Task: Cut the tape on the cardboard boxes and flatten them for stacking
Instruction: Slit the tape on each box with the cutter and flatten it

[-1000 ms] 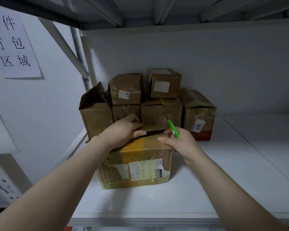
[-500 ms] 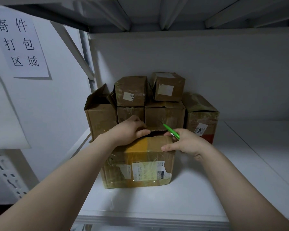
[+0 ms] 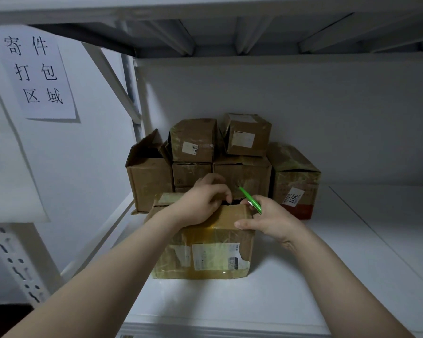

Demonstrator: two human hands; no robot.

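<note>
A taped cardboard box (image 3: 203,254) with a white label stands on the white shelf (image 3: 303,276) in front of me. My left hand (image 3: 200,203) lies over its top, fingers curled into the dark gap at the top's far edge. My right hand (image 3: 266,220) grips a green cutter (image 3: 250,203) whose tip points up and left, while its thumb rests on the box's upper right corner. The seam under my hands is hidden.
Several more brown boxes (image 3: 244,172) are piled behind against the back wall, one at the left (image 3: 149,176) with its flaps open. A paper sign (image 3: 34,71) hangs on the left wall. An upper shelf (image 3: 230,28) is overhead.
My view has tilted slightly, shifting the scene right and down. My left hand's fingers have curled further into the box's top gap. My right hand and cutter have barely moved.
</note>
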